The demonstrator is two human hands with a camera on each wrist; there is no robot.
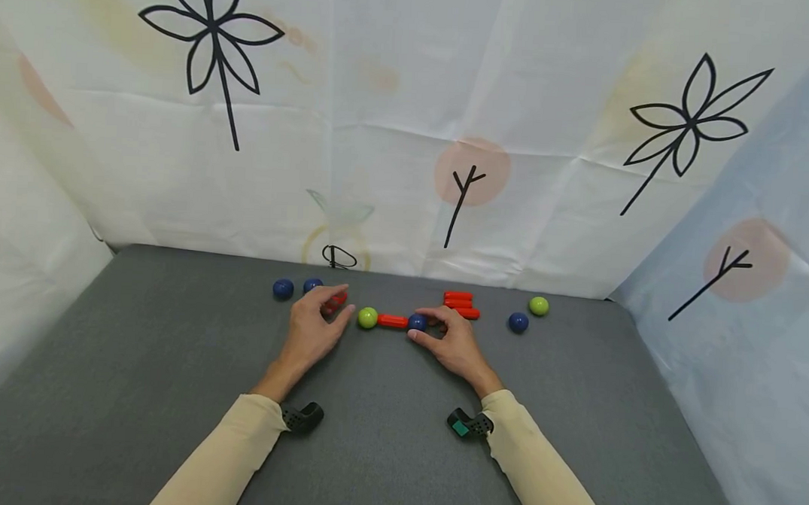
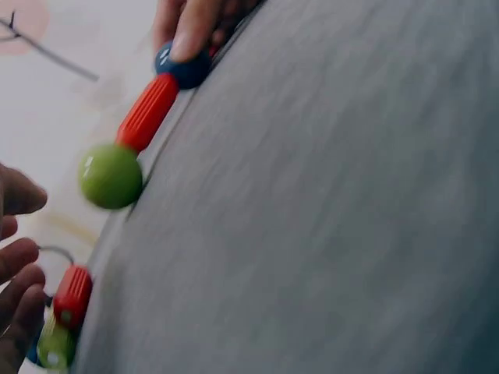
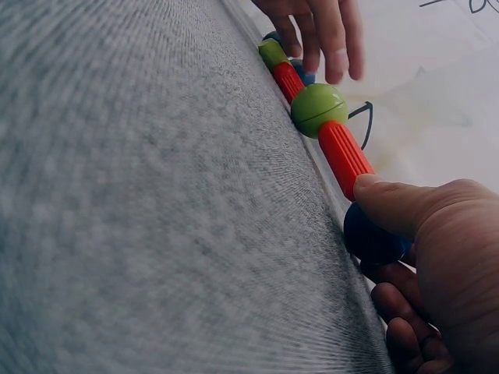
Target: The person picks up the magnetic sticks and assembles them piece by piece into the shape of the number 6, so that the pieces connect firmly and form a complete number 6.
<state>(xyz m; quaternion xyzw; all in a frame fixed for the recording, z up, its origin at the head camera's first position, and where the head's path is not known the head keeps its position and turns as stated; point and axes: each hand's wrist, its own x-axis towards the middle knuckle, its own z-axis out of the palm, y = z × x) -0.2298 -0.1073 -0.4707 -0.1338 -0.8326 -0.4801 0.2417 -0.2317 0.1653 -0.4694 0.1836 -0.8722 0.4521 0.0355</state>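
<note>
A green ball (image 1: 368, 317), a red ribbed rod (image 1: 392, 321) and a blue ball (image 1: 417, 322) form one joined row on the grey table. My right hand (image 1: 457, 347) pinches the blue ball between thumb and fingers; in the right wrist view the thumb (image 3: 390, 201) lies at the end of the rod (image 3: 345, 158). To the left of the green ball (image 3: 320, 111), my left hand (image 1: 311, 334) has its fingers spread apart and holds nothing. Partly hidden behind that hand are red rods (image 1: 335, 302); the left wrist view shows a green piece (image 2: 56, 344) beside a red rod (image 2: 72, 296).
Several red rods (image 1: 458, 295) lie just behind my right hand. Further right are a blue ball (image 1: 518, 322) and a green ball (image 1: 538, 306). Two blue balls (image 1: 283, 289) sit at the back left. A white printed cloth (image 1: 393, 207) hangs along the table's back edge.
</note>
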